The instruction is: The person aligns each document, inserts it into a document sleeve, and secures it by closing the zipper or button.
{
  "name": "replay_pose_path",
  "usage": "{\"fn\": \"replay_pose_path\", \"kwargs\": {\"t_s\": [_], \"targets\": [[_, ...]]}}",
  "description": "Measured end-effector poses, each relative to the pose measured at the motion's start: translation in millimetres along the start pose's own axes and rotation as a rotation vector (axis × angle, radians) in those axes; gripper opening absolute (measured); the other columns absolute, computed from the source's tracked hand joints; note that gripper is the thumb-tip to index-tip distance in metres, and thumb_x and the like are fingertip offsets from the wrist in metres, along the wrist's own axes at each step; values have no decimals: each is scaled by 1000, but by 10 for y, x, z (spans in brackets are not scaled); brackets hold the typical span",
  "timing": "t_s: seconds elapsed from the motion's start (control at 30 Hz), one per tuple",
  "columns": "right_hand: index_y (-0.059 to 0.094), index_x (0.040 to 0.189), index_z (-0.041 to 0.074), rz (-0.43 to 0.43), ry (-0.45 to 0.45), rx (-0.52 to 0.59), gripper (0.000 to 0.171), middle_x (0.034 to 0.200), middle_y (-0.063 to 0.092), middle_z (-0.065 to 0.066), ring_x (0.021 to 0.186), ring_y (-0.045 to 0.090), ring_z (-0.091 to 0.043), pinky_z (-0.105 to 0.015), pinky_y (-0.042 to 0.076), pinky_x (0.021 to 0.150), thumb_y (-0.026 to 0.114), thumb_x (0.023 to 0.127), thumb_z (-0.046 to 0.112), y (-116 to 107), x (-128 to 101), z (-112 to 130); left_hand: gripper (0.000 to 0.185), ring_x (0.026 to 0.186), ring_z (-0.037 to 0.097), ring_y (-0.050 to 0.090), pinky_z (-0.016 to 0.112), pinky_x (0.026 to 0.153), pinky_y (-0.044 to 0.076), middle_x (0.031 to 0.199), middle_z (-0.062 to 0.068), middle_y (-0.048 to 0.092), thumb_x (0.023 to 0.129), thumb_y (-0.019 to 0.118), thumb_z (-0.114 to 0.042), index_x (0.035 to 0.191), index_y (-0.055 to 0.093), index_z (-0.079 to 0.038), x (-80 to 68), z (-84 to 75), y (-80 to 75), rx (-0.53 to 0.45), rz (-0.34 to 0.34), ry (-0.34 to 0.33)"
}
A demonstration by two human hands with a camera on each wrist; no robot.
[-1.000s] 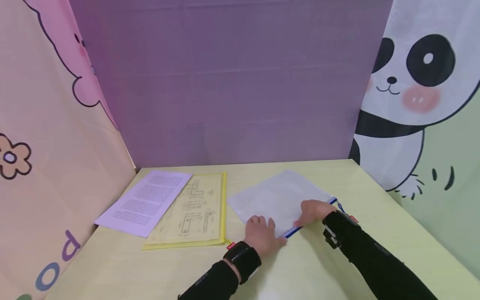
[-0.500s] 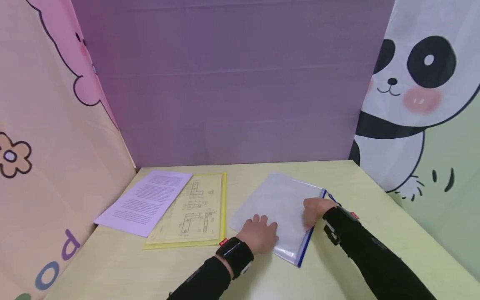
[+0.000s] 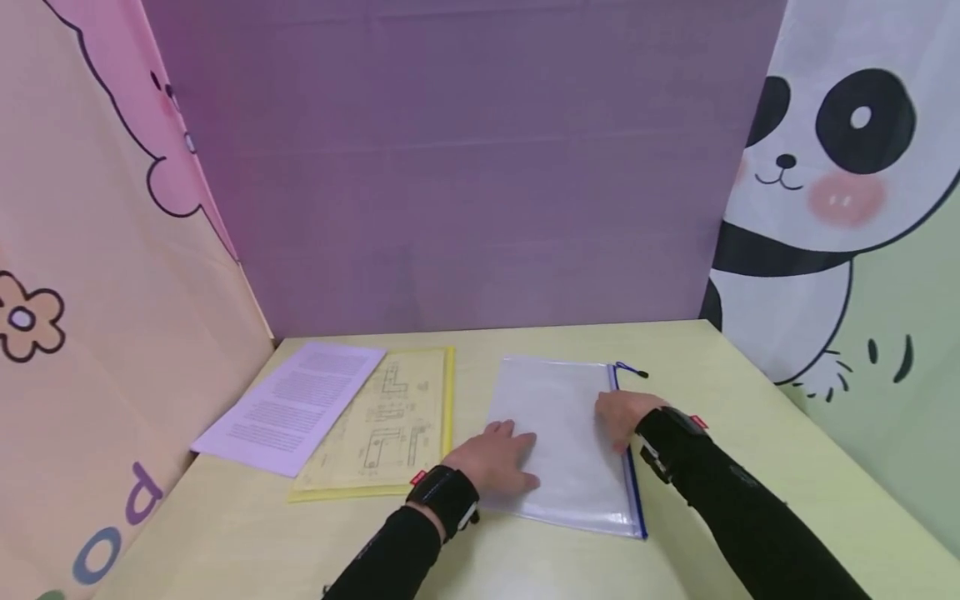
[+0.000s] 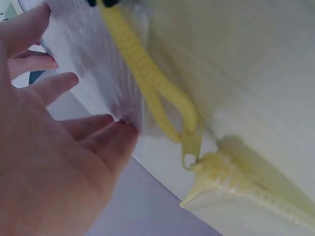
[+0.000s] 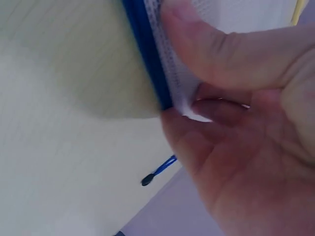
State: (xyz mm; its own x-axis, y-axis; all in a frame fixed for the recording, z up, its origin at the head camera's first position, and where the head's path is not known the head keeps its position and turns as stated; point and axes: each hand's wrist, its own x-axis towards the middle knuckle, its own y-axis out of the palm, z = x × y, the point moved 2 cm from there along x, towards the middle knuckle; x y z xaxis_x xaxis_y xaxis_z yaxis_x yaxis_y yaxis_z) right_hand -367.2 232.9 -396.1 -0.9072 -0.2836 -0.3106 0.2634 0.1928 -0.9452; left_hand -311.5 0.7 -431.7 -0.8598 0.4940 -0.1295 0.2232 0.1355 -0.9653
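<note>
A clear zip pouch (image 3: 561, 417) with a blue zipper along its right edge lies flat on the table, upright to my view. My left hand (image 3: 495, 458) rests on its left side, fingers spread. In the left wrist view the fingertips (image 4: 129, 132) touch the clear plastic. Over the zipper side sits my right hand (image 3: 626, 417). Thumb and bent fingers lie well apart on the pouch, beside the blue zipper (image 5: 147, 54) in the right wrist view. A blue pull cord (image 3: 630, 369) sticks out past the far corner.
To the left lies a yellow zip pouch (image 3: 447, 400) showing a sheet of technical drawings (image 3: 390, 417). A purple printed sheet (image 3: 296, 404) overlaps it. Its yellow zipper pull (image 4: 189, 147) appears close in the left wrist view. A purple panel (image 3: 480, 167) stands behind the table.
The clear pouch has turned clockwise, its zipper going from slanted to nearly straight along the right side. My left hand has shifted left; the right stayed near the zipper.
</note>
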Motion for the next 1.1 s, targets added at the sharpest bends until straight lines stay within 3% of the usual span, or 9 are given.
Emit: {"fn": "replay_pose_path", "kwargs": {"t_s": [0.13,0.23,0.33,0.47,0.57,0.67,0.8,0.93,1.1], "targets": [[59,130,1,13,-27,111,56,131,60,-21,116,56,-35,-58,43,105,78,77,-2,56,73,-32,69,148,32,34,49,115,35,161,15,36,93,63,-60,154,47,-32,5,-9,17,17,10,-43],[62,130,-2,-22,-59,173,49,133,59,-21,118,56,-35,-57,42,107,69,82,-7,108,102,-32,69,147,32,35,48,115,35,160,15,37,93,63,-62,153,47,-33,8,-25,17,33,14,-61],[65,121,-6,-91,-91,238,32,118,64,-18,106,59,-31,-51,48,100,63,88,-4,158,74,12,69,147,32,36,48,116,34,160,14,38,93,62,-62,153,48,-32,-4,-43,-8,29,6,-70],[66,106,-3,-152,-82,326,18,95,61,-8,83,55,-22,-41,51,78,68,93,10,212,-54,143,69,146,31,37,49,115,35,160,13,38,92,63,-62,153,48,-33,-37,-53,-52,26,-4,-84],[65,109,-3,-150,-69,336,33,94,59,-7,79,54,-21,-41,51,76,74,92,24,252,-196,282,69,145,31,38,49,115,35,160,13,39,92,63,-62,153,48,-33,-61,-54,-73,38,-1,-89],[58,130,-10,-113,-61,339,68,120,62,-24,105,62,-34,-52,50,95,78,89,40,282,-338,410,69,145,32,38,49,115,36,159,13,40,92,63,-62,153,48,-33,-68,-52,-73,45,5,-100],[42,148,-9,-80,-63,352,99,150,39,-37,136,41,-53,-66,36,107,79,82,54,287,-461,536,69,144,33,38,49,114,37,159,16,38,93,61,-62,153,47,-31,-75,-38,-61,53,-3,-120],[44,147,-9,-82,-78,316,100,148,42,-35,134,42,-55,-67,37,106,80,80,56,291,-470,600,69,145,34,37,47,115,36,159,18,37,96,57,-62,155,46,-28,-66,-5,-28,72,-27,-113],[50,142,-8,-74,-75,228,91,137,53,-32,124,53,-46,-63,43,103,81,80,51,250,-350,624,68,149,34,31,47,118,32,161,18,34,98,54,-61,155,45,-25,-12,37,17,29,-51,-103]]}}
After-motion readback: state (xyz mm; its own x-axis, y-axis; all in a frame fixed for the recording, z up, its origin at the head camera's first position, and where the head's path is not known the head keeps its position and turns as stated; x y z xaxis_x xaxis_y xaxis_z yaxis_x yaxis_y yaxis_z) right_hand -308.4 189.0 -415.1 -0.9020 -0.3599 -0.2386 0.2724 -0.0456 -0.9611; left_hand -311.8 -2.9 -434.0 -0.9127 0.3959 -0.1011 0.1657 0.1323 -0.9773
